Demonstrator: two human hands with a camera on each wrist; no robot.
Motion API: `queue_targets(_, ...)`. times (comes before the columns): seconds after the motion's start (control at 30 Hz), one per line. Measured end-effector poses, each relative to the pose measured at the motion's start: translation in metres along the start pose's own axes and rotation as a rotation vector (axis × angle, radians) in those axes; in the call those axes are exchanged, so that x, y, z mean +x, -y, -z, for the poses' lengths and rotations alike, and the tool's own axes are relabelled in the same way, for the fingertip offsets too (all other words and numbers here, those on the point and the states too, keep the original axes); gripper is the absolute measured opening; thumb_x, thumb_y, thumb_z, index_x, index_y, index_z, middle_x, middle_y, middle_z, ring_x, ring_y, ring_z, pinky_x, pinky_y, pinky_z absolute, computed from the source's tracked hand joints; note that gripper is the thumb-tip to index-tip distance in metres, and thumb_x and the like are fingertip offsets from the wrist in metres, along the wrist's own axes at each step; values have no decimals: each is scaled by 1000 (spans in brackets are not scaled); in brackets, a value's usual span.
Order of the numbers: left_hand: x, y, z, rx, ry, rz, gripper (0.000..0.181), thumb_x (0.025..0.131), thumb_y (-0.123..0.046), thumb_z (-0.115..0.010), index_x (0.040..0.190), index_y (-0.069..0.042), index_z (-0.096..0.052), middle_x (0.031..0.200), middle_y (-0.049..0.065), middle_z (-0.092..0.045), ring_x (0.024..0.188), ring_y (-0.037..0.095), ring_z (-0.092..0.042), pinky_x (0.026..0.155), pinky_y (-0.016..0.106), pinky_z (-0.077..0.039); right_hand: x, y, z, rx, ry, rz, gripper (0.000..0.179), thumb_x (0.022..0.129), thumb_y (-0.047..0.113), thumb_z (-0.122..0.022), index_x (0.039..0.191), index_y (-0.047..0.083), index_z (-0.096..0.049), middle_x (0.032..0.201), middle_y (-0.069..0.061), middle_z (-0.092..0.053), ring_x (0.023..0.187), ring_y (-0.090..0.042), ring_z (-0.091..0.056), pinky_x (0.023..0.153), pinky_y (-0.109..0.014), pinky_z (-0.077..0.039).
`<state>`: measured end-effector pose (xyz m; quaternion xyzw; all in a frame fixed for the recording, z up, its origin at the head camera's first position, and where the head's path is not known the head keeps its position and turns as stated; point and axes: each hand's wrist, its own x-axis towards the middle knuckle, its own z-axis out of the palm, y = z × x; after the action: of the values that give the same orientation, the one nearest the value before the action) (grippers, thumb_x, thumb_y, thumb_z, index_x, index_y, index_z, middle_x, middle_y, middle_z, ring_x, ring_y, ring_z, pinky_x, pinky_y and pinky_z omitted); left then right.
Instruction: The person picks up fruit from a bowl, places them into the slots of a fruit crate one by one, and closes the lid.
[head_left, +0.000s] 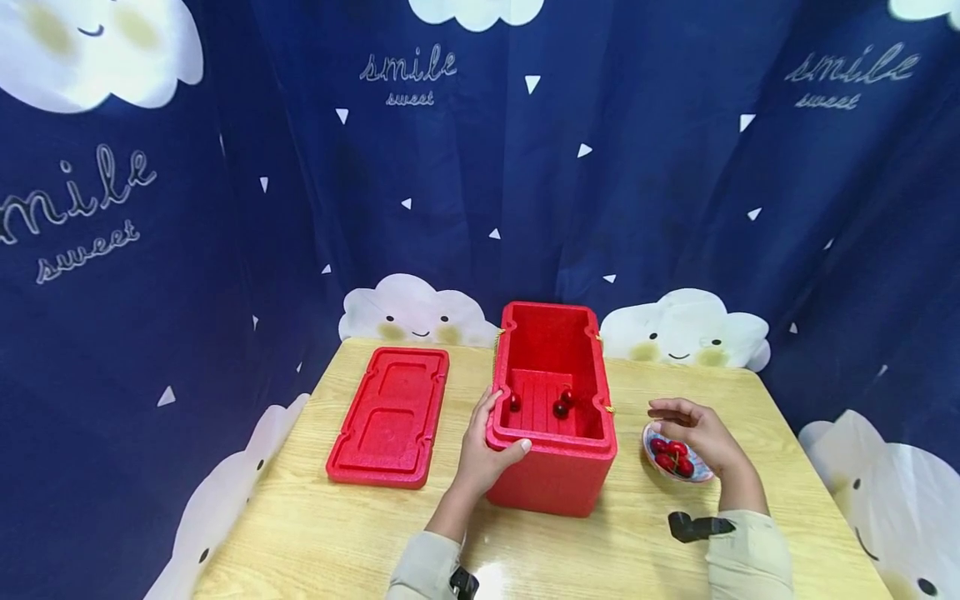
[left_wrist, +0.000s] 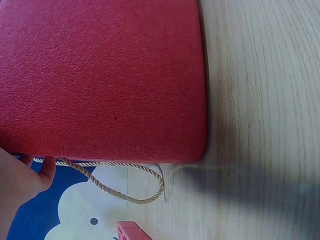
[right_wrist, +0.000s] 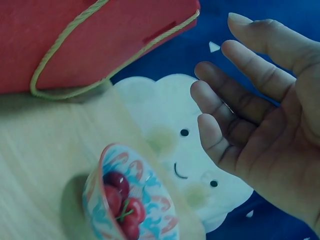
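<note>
A deep red box [head_left: 551, 483] stands uncovered on the table, with several cherries [head_left: 561, 408] on its floor. My left hand [head_left: 483, 454] holds the near left corner of its rim, thumb over the front edge. In the left wrist view the box's textured wall [left_wrist: 105, 80] hides most of that hand [left_wrist: 22, 180]. To the right sits a patterned bowl [right_wrist: 95, 200] with several red cherries [right_wrist: 131, 212] in it, one showing a green stem. Just above the bowl is my right hand [head_left: 701, 433], its fingers loosely bent. The right wrist view shows nothing in that hand [right_wrist: 270, 110].
A red lid [head_left: 390, 417] lies flat on the wooden table [head_left: 285, 533], left of the box. Yellow cord [right_wrist: 45, 65] loops hang from the box's sides. A dark blue curtain [head_left: 465, 183] with clouds stands behind and around the table.
</note>
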<state>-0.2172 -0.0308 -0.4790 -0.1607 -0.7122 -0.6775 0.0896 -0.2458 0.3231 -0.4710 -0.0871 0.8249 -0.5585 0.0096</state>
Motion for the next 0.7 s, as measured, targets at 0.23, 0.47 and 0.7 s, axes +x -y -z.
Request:
queue_targets(0.23,1,0,1,-16,-9,-30,76,72,-10,-76,138,-3,-39,149,13,-23,132,26,-28,98,37,-37,-7,-20,5,39,-27,-15,34,88,7,-62,119,-3,-55,109,-9,-64,94,-5,-59,75,-19,-48)
queue_targets(0.47,2,0,1,-3,-2,-19,77,73,-11,-76,139,-5,-38,150,11,-23,132,25,-28,98,34,-37,-13,-42,13,117,-70,-19,30,88,4,-61,118,-1,-57,102,7,-65,91,-4,-60,73,-20,-49)
queue_targets(0.7,0,-1,-1,-15,-2,-9,76,73,-11,-75,139,-5,-39,150,12,-23,131,27,-29,98,45,-37,-17,-67,24,232,-51,15,32,87,13,-65,117,3,-60,102,5,-66,90,-1,-59,73,-23,-50)
